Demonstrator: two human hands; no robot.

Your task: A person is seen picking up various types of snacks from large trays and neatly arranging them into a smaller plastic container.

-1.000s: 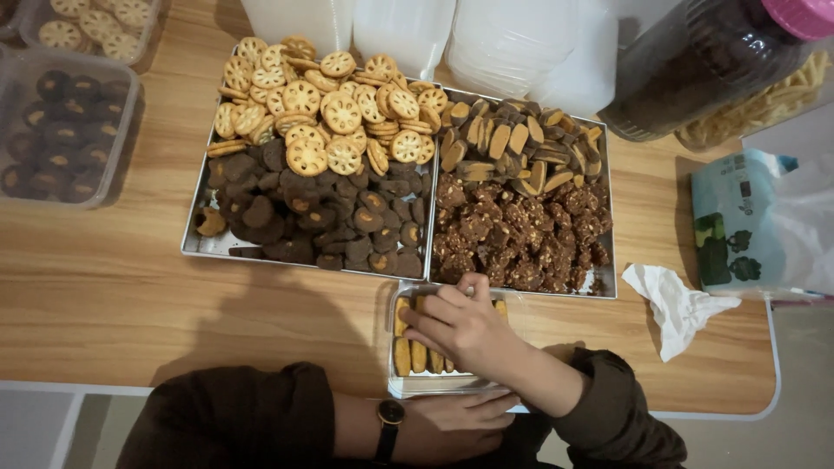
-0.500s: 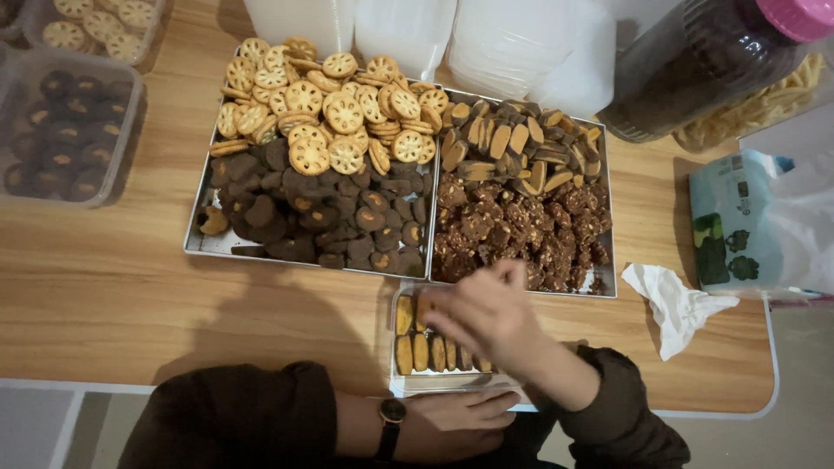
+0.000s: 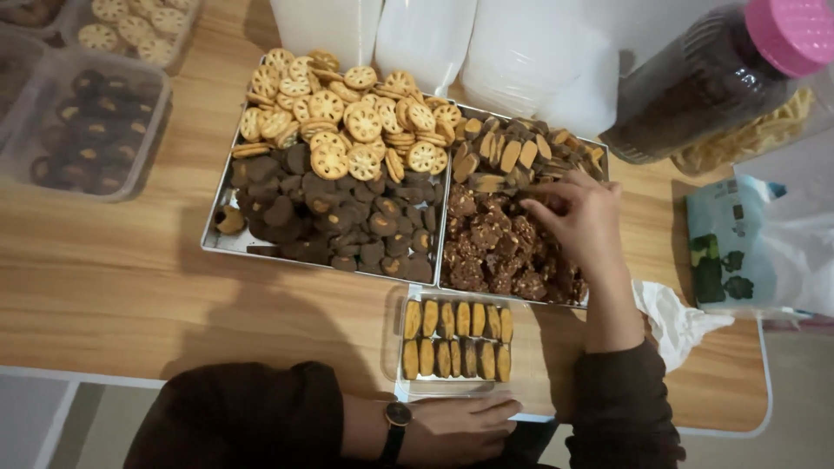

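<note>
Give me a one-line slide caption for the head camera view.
Right hand reaches into the right tray of biscuits; left hand steadies a small clear box of them.

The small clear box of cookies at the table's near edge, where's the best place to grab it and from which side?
Grip the small clear box by its two short side walls, coming from above. The cookies stand in two packed rows with no lid visible, so it probably needs to stay level. The left hand already rests at its near edge.

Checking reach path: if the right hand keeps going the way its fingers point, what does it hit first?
Likely the half-dipped finger biscuits at the back of the right tray; the right hand fingertips are already at their edge. Height unclear.
</note>
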